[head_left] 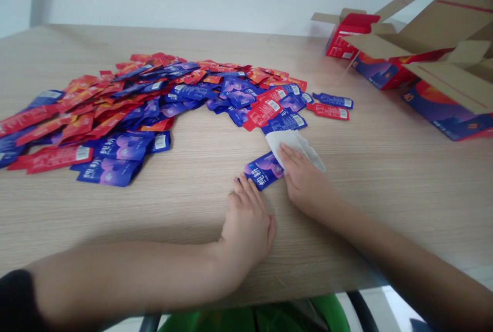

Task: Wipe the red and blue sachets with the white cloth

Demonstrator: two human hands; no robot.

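A blue and purple pouch (263, 170) lies flat on the table in front of me. My left hand (248, 214) pins its near left end to the tabletop with fingers held together. Over the pouch's far right end lies a folded white tissue (308, 150), and my right hand (304, 180) holds it pressed down there. The part of the pouch under the tissue is hidden. Just beyond the tissue, another blue pouch (284, 120) sits at the right tip of a big heap of red pouches (82, 125) and blue ones.
A red pouch (331, 111) and a dark blue pouch (334, 100) lie right of the heap. Open cartons stand at the right: a small red box (344, 39), a blue and red box (379, 71) and a larger one (439, 109). The wooden table's (185, 209) front edge is near me.
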